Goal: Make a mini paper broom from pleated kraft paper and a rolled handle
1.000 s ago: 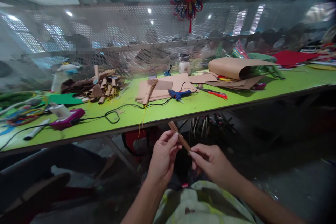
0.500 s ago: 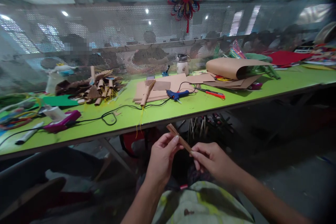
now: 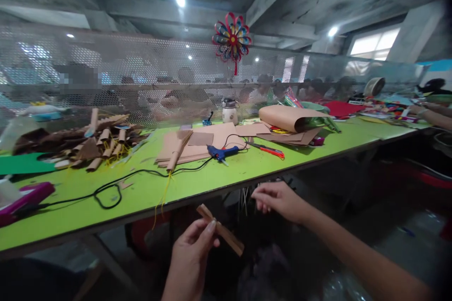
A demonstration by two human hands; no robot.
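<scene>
My left hand (image 3: 196,244) pinches a folded strip of brown kraft paper (image 3: 228,237) between thumb and fingers, below the table's front edge. The strip slants down to the right, its far end free. My right hand (image 3: 277,200) is apart from the strip, up and to the right, close to the table edge. Its fingers are curled together and nothing shows in them. Nearest on the table lie a blue glue gun (image 3: 222,152) with a black cord and a red utility knife (image 3: 271,151). A pleated brown paper piece with yellow strings (image 3: 178,153) lies on brown paper sheets (image 3: 226,131).
On the green table (image 3: 197,183), a pile of rolled paper pieces (image 3: 102,143) lies left, with a purple holder (image 3: 30,200) in front. A white jar (image 3: 229,114) and a curled brown sheet (image 3: 286,117) stand behind. Sticks (image 3: 244,200) show underneath. Another person's arm (image 3: 436,117) is far right.
My right hand has let go of the paper strip and moved up and away from it. My left hand still holds the strip, now lower left in view. The camera view has tilted up and turned right.
</scene>
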